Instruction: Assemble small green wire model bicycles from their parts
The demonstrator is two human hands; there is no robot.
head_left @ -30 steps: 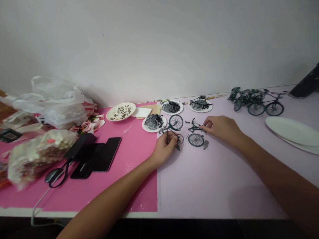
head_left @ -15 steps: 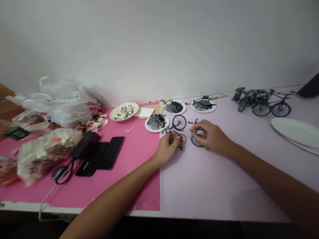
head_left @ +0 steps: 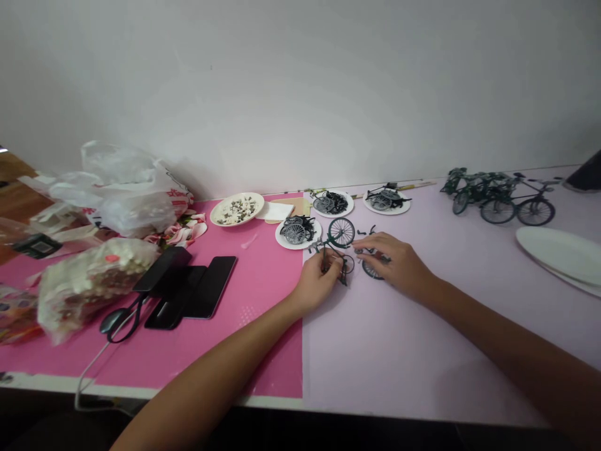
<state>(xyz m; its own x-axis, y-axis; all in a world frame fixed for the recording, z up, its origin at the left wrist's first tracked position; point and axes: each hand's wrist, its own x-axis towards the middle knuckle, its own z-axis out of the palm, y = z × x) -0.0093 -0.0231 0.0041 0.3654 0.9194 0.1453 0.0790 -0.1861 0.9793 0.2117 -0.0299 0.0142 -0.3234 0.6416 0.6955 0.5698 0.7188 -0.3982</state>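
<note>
My left hand (head_left: 320, 275) grips a small dark green toy bicycle (head_left: 334, 241), its fingers wrapped round the frame; one spoked wheel (head_left: 341, 232) sticks up beyond them. Just to the right, my right hand (head_left: 392, 258) is closed, thumb and forefinger close together near the bicycle; whatever they pinch is too small to make out. Under and behind the right fingers lie a loose wheel (head_left: 370, 269) and small dark parts (head_left: 367, 232), partly hidden. Behind the hands, three white plates hold dark parts: a near one (head_left: 278, 238), a middle one (head_left: 351, 202) and a right one (head_left: 407, 208).
Assembled toy bicycles (head_left: 498, 194) stand at the back right, beside stacked white plates (head_left: 563, 250). A plate of small pale pieces (head_left: 258, 199) is at the back left. Phones (head_left: 211, 288), a black box (head_left: 164, 269) and plastic bags (head_left: 136, 194) occupy the left side.
My right hand has moved slightly towards the toy bicycle, and its fingers reach further left. My left hand still grips the bicycle. The whole view has shifted a little.
</note>
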